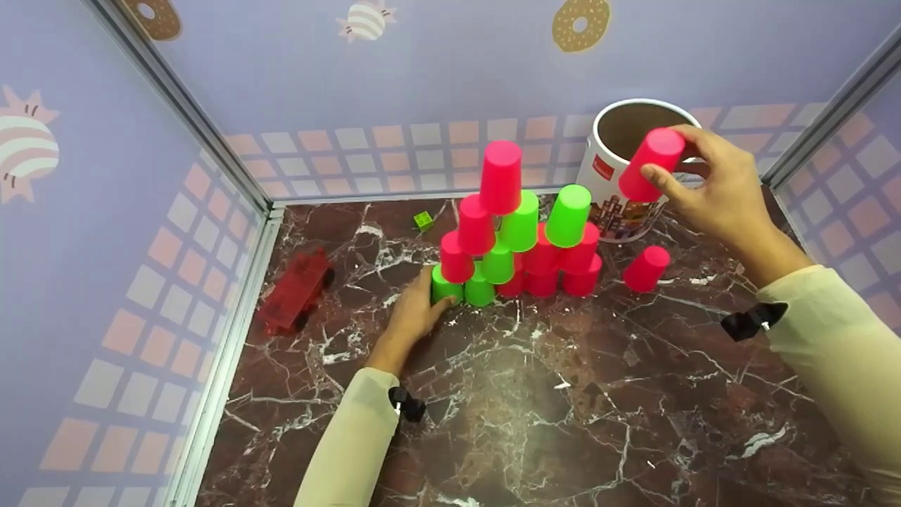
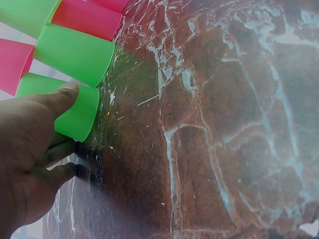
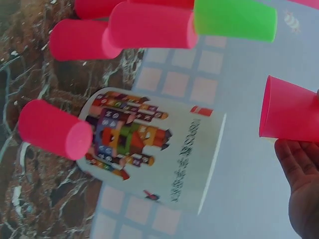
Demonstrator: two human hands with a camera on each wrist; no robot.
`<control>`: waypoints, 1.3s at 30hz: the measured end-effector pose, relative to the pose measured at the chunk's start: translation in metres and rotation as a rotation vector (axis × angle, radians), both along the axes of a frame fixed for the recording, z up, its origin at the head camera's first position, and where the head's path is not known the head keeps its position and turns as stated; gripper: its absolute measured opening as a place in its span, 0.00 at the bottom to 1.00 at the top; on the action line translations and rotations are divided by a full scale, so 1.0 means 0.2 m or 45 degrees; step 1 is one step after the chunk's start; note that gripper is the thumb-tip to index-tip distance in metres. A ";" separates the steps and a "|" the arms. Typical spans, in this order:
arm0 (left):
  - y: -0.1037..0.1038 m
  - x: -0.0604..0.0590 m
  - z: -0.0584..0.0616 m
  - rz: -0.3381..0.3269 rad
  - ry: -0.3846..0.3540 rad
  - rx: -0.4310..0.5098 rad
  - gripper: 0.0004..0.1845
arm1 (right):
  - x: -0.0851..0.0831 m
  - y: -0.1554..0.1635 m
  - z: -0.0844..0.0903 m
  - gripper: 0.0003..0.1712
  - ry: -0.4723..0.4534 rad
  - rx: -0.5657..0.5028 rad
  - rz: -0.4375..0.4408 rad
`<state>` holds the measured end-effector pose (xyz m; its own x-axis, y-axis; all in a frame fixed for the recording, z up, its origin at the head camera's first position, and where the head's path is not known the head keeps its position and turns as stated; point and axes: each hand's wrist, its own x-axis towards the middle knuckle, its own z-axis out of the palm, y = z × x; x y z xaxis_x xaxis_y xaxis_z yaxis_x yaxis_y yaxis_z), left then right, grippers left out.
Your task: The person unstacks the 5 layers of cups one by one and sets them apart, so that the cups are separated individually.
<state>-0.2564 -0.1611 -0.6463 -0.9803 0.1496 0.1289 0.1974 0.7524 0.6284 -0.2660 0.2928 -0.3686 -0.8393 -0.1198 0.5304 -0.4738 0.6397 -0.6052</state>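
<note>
A pyramid of upside-down pink and green cups stands on the marble surface, with one pink cup (image 1: 501, 177) at its top left and a green cup (image 1: 569, 215) at the same side's right. At the lower left corner, my left hand (image 1: 414, 310) holds a green cup (image 2: 79, 112), thumb on its front and fingers round its outer side. My right hand (image 1: 725, 186) grips a pink cup (image 1: 653, 165) between thumb and fingers, raised in the air in front of the bucket, mouth down and tilted. In the right wrist view its rim (image 3: 264, 107) faces the stack.
A white printed bucket (image 1: 609, 172) stands behind at the right. Another pink cup (image 1: 646, 269) sits upside down right of the pyramid. A red translucent block piece (image 1: 295, 292) lies at the left, and a small green brick (image 1: 422, 220) near the back wall (image 1: 457, 84).
</note>
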 end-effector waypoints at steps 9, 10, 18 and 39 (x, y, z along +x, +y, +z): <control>0.01 0.03 0.08 0.006 -0.058 -0.015 0.37 | 0.01 0.20 -0.19 0.32 -0.149 -0.025 -0.147; 0.01 0.03 0.07 0.008 -0.059 -0.022 0.38 | 0.01 0.23 -0.22 0.32 -0.170 -0.017 -0.164; 0.00 0.00 -0.01 -0.002 -0.028 -0.036 0.38 | 0.04 0.41 -0.44 0.34 -0.251 0.102 -0.310; 0.01 0.03 0.06 0.001 -0.014 0.013 0.37 | 0.15 0.50 -0.89 0.36 -0.480 0.060 -0.289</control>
<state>-0.2508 -0.1586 -0.6346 -0.9818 0.1475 0.1198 0.1900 0.7464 0.6378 -0.2351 0.3920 -0.5457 -0.9809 0.0731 0.1802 -0.0697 0.7331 -0.6765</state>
